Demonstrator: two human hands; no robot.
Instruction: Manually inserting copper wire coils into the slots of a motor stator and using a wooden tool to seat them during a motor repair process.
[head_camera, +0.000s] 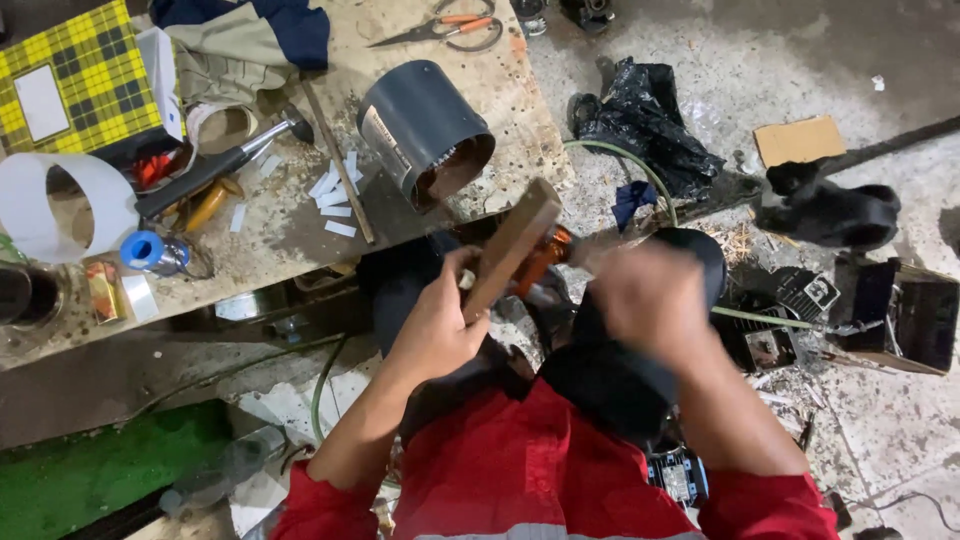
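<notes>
Workbench (500, 120): dusty board at upper left, carrying a hammer (215, 165).
Grey pipe section (425, 130): lying on the bench edge, open end toward the person.
Wooden block (510, 248): tilted, gripped by the left hand (435, 325) above the lap.
Right hand (650, 300): blurred; grip cannot be told.

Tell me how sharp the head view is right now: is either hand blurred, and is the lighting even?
Head view: the right hand is smeared by motion blur, its fingers indistinct; the left hand and the wooden block it grips are only slightly soft. The bench with the grey pipe section is sharp. Lighting is dim and uneven, darkest under the bench.
</notes>
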